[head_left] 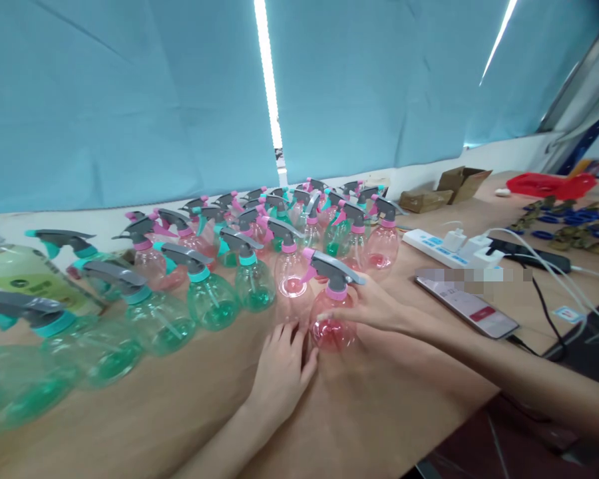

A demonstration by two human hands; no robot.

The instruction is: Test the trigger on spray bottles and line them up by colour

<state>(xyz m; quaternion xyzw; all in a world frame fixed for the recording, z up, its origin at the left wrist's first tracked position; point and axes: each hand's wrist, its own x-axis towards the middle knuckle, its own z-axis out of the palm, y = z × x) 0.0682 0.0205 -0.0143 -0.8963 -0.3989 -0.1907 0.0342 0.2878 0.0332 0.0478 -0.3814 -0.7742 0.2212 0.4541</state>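
A pink spray bottle (329, 332) with a grey and pink trigger head stands upright near the front of the table. My right hand (374, 306) is wrapped round its body from the right, the thumb across the front and the other fingers partly hidden behind. My left hand (282, 362) rests on the tabletop just left of that bottle's base, fingers stretched forward and holding nothing. Right behind its fingertips stands another pink spray bottle (290, 269). Green spray bottles (212, 303) with teal collars form a row to the left.
Several more pink and green spray bottles crowd the back, below a blue curtain (180, 100). A large yellow-green container (24, 273) stands far left. On the right are a phone (464, 306), a white power strip (434, 248) with cables, and cardboard boxes (462, 183).
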